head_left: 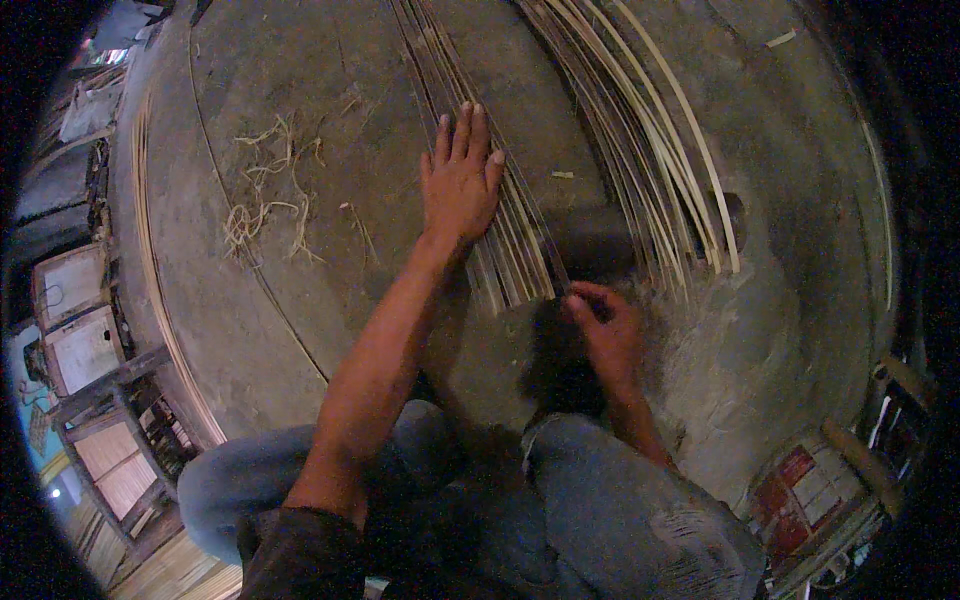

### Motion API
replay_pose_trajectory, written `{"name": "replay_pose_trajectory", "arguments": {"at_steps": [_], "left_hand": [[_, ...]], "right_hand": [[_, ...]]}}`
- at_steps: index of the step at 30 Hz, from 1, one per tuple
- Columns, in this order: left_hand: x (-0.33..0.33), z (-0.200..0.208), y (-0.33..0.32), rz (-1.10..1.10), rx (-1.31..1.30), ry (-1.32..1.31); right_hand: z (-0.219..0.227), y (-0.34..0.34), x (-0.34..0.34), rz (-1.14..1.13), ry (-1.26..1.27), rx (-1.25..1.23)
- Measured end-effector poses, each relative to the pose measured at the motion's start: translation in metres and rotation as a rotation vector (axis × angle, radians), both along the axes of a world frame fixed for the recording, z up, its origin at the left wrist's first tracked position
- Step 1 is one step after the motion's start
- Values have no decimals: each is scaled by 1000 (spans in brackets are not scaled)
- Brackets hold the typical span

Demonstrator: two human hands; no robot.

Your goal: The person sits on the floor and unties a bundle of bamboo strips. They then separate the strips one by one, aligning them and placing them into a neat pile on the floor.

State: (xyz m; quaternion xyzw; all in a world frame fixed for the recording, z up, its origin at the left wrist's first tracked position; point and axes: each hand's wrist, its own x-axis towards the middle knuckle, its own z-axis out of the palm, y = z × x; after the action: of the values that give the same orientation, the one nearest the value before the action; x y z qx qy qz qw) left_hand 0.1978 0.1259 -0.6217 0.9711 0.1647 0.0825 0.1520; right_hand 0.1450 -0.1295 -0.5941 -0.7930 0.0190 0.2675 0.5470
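Note:
A row of thin pale bamboo strips (510, 250) lies side by side on the grey concrete floor (320, 150), running away from me. My left hand (460, 180) rests flat on these strips, fingers spread and pressing down. My right hand (600, 325) is at the near ends of the strips, its fingers pinched on the end of one thin strip. A second, larger fan of bamboo strips (650, 150) curves off to the right, lying over a dark cylinder-shaped block (600, 245). My knees in blue jeans (600, 500) are below the hands.
Loose curly bamboo shavings (265, 200) lie on the floor at the left. Long single strips (160, 300) run along the floor's left edge. Framed woven panels (80, 330) stand at far left. A wooden stool with a red and white box (800, 490) is at lower right.

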Motion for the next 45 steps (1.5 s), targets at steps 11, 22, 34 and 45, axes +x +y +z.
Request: {"name": "replay_pose_trajectory", "arguments": {"at_steps": [11, 22, 34, 45], "left_hand": [[-5, -3, 9, -17, -105, -48], [-5, 0, 5, -13, -40, -33], [-3, -6, 6, -22, 28, -39], [-6, -12, 10, -14, 53, -9]], "right_hand": [[0, 22, -1, -57, 473, 384], [-12, 12, 13, 25, 385, 230], [-14, 13, 5, -141, 543, 319], [2, -50, -13, -528, 462, 353]]}}
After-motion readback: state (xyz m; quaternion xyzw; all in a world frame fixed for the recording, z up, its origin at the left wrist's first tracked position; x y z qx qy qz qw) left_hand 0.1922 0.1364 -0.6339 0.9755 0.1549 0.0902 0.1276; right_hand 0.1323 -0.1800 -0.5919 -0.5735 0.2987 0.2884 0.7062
